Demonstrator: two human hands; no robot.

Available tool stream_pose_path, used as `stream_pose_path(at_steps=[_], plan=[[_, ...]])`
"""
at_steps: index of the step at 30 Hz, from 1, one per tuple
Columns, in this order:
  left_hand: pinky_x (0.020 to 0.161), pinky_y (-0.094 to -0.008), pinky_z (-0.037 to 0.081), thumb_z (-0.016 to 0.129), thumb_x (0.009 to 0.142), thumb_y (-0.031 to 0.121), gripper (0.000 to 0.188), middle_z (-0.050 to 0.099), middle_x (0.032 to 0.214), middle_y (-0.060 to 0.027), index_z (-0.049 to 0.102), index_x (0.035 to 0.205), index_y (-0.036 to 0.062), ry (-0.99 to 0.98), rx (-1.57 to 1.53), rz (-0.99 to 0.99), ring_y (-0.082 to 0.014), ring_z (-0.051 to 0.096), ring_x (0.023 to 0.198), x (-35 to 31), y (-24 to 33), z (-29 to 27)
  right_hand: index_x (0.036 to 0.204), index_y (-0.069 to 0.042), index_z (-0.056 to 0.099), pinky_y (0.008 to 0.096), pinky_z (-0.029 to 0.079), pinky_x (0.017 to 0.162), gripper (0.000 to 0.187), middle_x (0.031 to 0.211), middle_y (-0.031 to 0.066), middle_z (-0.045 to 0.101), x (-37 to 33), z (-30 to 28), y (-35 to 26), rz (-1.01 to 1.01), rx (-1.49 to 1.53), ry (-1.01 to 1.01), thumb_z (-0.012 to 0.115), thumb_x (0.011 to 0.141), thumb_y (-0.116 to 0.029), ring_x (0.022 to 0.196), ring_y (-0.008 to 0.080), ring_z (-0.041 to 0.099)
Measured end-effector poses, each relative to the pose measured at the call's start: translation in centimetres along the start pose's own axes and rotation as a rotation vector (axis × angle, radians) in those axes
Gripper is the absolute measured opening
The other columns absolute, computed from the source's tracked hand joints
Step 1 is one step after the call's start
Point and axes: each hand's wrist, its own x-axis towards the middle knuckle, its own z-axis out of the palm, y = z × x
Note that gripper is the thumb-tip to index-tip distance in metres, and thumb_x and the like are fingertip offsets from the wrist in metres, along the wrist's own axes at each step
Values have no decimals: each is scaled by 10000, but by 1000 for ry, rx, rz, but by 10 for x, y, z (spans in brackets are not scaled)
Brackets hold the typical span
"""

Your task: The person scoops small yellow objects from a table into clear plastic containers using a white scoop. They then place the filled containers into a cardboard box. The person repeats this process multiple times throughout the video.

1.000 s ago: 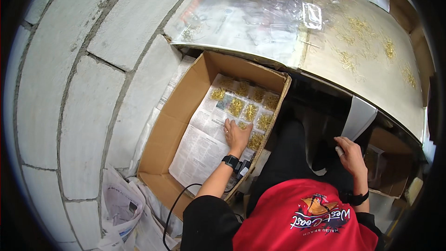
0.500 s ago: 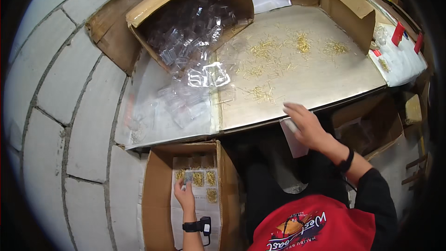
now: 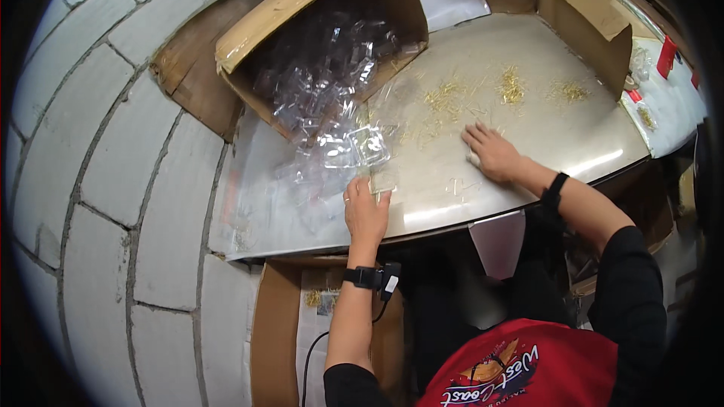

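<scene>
My left hand (image 3: 366, 212) is on the metal tabletop near its front edge, thumb and fingers apart. Its fingertips are beside a small clear plastic case (image 3: 384, 180) and seem to touch it. Farther right, my right hand (image 3: 492, 154) lies palm down on the tabletop with its fingers stretched out; something white wraps the thumb. Beyond those fingers are scattered small gold-coloured wire pieces (image 3: 445, 96). A few more (image 3: 457, 187) lie between my hands. Several clear cases (image 3: 354, 147) spill out of a tipped cardboard box (image 3: 298, 11) onto the table.
Below the table's front edge, a cardboard box (image 3: 275, 332) holds gold pieces (image 3: 312, 298), partly hidden by my left arm. Cardboard walls (image 3: 588, 19) border the far right. A white-covered surface (image 3: 660, 117) adjoins the right side. A pale panel (image 3: 498, 245) hangs below the front edge.
My left hand has come up from the lower box to the clear case. My right hand has moved forward onto the tabletop. Fewer gold pieces lie near the front edge. The view has shifted slightly.
</scene>
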Motion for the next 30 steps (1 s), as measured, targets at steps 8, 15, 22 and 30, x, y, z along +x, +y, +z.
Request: stream_pose_path(at_steps=[8, 15, 22, 30], plan=[[924, -476, 414, 720, 741, 335, 639, 494, 1192, -212, 473, 1210, -22, -84, 188, -131, -403, 469, 1118, 29, 12, 30, 1379, -9, 362, 424, 213, 1129, 532, 1464, 175, 307, -35, 2, -9, -11, 119, 68, 471, 884, -168, 1384, 343, 223], [943, -472, 394, 727, 704, 255, 602, 487, 1168, -203, 484, 1170, -40, 68, 77, -9, -389, 457, 1113, 10, 25, 33, 1355, -21, 407, 409, 224, 1127, 504, 1455, 156, 334, -36, 7, -5, 4, 122, 118, 477, 874, -154, 1376, 313, 251], [949, -423, 400, 716, 711, 254, 568, 519, 1159, -194, 531, 1164, -34, 120, -51, 55, -359, 477, 1105, -10, 40, 41, 1343, -38, 433, 400, 233, 1124, 472, 1443, 136, 363, -36, 6, -4, 24, 101, 139, 476, 904, -206, 1360, 302, 286], [656, -358, 507, 607, 806, 414, 738, 445, 1325, -231, 368, 1369, 2, -548, -882, -425, -299, 645, 788, 52, 83, 15, 1338, -23, 429, 418, 256, 1112, 490, 1427, 182, 362, -26, 11, 6, -44, 214, 90, 475, 910, -257, 1347, 343, 297]])
